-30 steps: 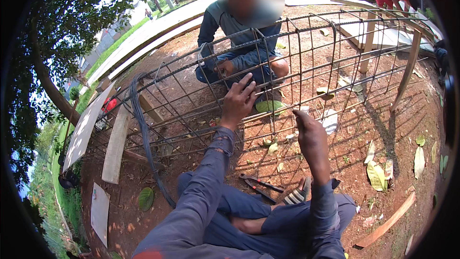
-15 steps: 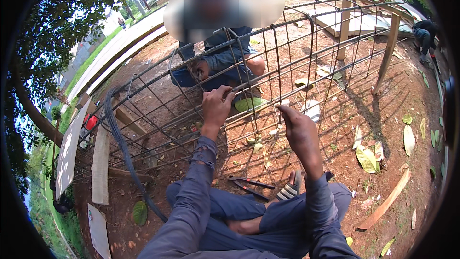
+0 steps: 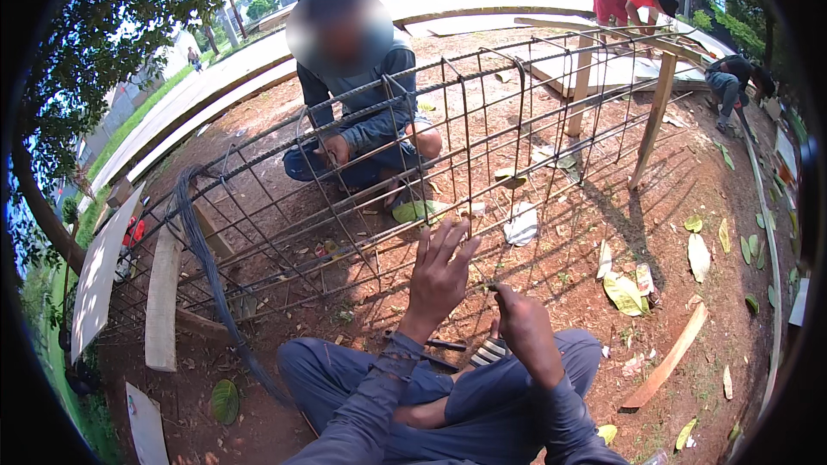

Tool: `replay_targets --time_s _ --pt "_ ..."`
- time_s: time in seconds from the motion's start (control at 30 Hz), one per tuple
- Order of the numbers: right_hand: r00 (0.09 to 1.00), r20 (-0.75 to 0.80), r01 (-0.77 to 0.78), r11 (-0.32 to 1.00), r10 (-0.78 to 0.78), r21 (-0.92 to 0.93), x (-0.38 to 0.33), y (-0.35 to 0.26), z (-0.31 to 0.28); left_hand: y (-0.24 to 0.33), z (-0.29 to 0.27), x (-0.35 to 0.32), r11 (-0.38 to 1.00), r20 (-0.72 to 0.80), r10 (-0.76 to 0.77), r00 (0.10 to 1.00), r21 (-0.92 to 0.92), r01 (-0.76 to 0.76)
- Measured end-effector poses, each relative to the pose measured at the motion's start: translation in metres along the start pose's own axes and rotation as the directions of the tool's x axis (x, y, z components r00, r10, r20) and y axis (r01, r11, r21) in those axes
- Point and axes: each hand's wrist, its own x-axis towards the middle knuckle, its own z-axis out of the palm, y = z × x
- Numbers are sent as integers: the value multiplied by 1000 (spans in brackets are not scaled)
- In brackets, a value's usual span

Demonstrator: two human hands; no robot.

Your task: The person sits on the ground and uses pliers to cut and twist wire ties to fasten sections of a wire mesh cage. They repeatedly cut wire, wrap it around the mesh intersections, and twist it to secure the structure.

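A long rebar cage (image 3: 522, 90) of rusty steel bars and square stirrups runs across in front of me. On its near side, my left hand (image 3: 439, 284) is raised with the fingers stretched and apart, close to the lower bars. My right hand (image 3: 527, 331) is lower and to the right, over my lap. Its thumb and forefinger pinch something thin and dark, too small to name. Long-handled pliers (image 3: 445, 344) lie on the soil by my legs, partly hidden by my left arm. A bundle of thin dark wire (image 3: 207, 258) hangs over the cage's left part.
A person (image 3: 362, 120) squats across the cage, hands (image 3: 334, 151) low behind the bars. Two more people work at the far right. Wooden posts (image 3: 656, 120) prop the cage's right end. Boards (image 3: 162, 301) stand at left; a wood strip (image 3: 668, 362) and leaves lie right.
Both my hands have come back from the cage, toward my lap. The left hand has opened its fingers. My view has shifted, showing more of the person opposite.
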Motion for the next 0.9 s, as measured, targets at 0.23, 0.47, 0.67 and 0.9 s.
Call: replay_targets --time_s 0.23,0.47,0.67,0.9 --pt "998 43 48 993 -44 -106 -89 -9 -88 40 -17 -42 925 58 226 972 -325 -196" --pt "988 -152 -13 969 -25 -245 -95 7 -111 42 -63 -12 913 -7 280 960 -307 -268" --pt "734 613 -623 648 291 439 -110 -3 -134 40 -29 10 855 60 355 933 -425 -298" --pt "943 256 274 931 -212 -240 -82 80 -177 30 -61 0 890 374 370 850 -405 -209"
